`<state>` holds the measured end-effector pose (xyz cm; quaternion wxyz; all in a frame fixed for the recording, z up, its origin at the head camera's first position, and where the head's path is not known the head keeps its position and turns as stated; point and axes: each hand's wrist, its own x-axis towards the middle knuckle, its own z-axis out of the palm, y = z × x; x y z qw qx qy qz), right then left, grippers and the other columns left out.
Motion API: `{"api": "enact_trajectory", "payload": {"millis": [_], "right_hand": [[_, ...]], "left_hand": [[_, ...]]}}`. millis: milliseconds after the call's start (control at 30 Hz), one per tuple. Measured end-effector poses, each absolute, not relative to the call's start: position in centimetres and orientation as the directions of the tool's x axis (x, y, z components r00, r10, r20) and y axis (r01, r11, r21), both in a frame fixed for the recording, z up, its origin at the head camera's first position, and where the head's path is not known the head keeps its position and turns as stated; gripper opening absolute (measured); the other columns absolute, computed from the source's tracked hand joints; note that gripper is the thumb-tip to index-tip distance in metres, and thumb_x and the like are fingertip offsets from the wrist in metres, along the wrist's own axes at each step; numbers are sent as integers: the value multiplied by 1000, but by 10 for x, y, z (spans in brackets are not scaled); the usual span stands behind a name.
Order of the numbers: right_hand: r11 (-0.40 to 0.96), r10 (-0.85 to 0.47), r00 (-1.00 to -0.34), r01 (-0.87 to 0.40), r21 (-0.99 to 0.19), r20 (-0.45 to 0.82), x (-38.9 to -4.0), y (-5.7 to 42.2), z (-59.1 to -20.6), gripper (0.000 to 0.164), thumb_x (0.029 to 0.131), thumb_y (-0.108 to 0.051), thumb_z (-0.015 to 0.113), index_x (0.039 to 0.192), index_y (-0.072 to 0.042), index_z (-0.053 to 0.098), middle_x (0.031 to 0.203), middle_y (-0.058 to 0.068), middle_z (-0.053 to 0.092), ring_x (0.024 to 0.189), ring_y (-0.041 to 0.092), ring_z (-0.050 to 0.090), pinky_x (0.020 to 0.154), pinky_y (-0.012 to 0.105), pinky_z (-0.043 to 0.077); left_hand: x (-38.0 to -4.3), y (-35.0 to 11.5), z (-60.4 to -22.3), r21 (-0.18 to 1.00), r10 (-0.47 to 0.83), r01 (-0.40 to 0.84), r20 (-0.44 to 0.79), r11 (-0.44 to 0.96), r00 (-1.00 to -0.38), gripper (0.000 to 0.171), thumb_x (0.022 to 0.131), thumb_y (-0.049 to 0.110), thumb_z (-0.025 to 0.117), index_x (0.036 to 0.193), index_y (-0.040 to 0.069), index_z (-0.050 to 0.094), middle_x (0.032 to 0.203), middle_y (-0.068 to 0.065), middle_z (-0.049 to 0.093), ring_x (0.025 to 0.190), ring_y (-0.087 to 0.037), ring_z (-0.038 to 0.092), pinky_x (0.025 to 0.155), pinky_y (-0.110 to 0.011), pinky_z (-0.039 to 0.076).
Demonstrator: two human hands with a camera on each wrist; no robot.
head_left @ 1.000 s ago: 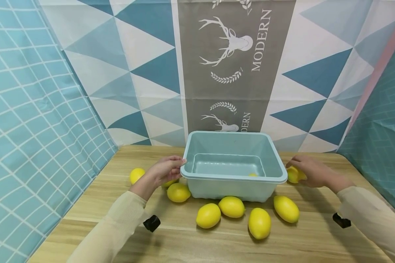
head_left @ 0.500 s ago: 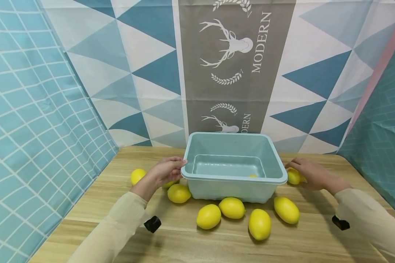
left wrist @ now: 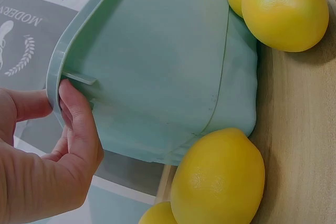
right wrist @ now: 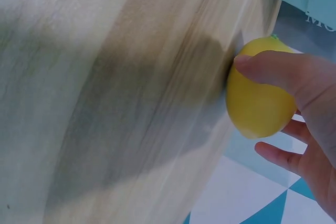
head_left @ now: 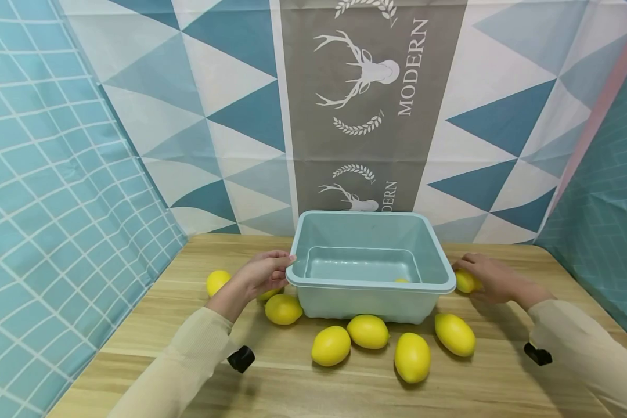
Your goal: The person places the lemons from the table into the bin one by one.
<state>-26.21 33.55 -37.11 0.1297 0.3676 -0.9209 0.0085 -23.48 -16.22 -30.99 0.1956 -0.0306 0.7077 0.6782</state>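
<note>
A pale blue-green plastic tub stands at the back of the wooden table. At its left end my left hand pinches the rim, thumb over the top and curled fingers underneath, as the left wrist view shows on the tub wall. Just right of the tub, my right hand grips a yellow lemon low at the table surface. The thumb lies across its near side, and some fingers pass behind it. Inside the tub a small yellow patch peeks over the front rim; the rest is hidden.
Several lemons lie around the tub: one far left, one at the left front corner, others in front, such as the upright-looking lemon and the right-hand lemon. A patterned cloth hangs behind the table.
My right hand and the lemon in it have shifted slightly left, toward the tub. The left hand keeps its place on the rim.
</note>
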Motion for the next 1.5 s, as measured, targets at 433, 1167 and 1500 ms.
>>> {"api": "enact_trajectory", "payload": {"millis": [433,1167,1500], "right_hand": [[762,-638,-733,-645,57,237,-263,336,-380,56,63,-15,85,113,-6,61,100,7,60,86,18,52,72,39,50],[718,-676,-651,-687,111,345,-254,343,-378,55,57,-15,90,104,-8,63,94,0,57,83,12,51,70,37,51],[739,-660,-685,-667,98,310,-250,341,-365,57,55,-11,90,105,-7,63,95,3,58,84,15,52,70,40,53]], "left_hand": [[-234,-160,-310,946,189,-309,-323,102,-927,35,97,20,56,126,1,49,83,2,60,70,-7,59,67,-16,54],[-234,-162,-311,953,215,-291,-301,80,-929,39,97,20,55,128,-2,45,85,2,59,70,-6,58,67,-15,54],[-235,-162,-311,952,212,-293,-306,92,-928,37,98,20,55,127,-1,46,85,2,60,70,-7,59,70,-16,54]]}}
